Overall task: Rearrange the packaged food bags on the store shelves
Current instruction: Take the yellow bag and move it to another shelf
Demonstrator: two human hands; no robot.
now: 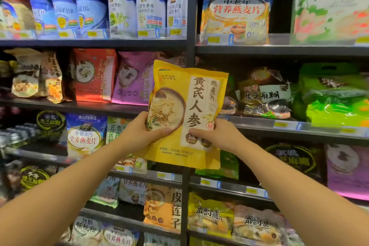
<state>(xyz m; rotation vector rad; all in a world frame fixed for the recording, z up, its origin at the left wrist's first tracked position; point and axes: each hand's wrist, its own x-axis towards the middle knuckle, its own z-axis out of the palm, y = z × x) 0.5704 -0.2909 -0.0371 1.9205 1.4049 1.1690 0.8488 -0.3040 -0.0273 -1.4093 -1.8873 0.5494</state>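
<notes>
- Head view: yellow oatmeal bag (187,106) held up in the air in front of the shelving, over the dark vertical post (192,16) between two shelf bays, touching no shelf.
- Bag look: flat pillow pouch, bright yellow, sealed top edge, slightly tilted with top leaning left. Front shows a bowl of oats picture at left, a pale vertical panel at right with large dark Chinese characters, small print "420" near the bottom.
- left hand (147,132) grips bag's lower left edge: thumb lies across the front under the bowl picture, other fingers go behind the bag, hidden.
- right hand (217,134) grips lower right edge: thumb pressed on the front near the pale panel, remaining fingers wrapped behind, not visible.
- Both forearms bare, reaching in from the bottom corners.
- Behind: purple bag (133,80) and red bag (93,76) on the middle left shelf, black sesame bag (263,94) and green bags (335,96) on the right.
- Top shelf: blue-white pouches (149,8), large blue oat bag (235,8).
- Yellow price tags (280,125) on shelf rails; lower bags blurry.
</notes>
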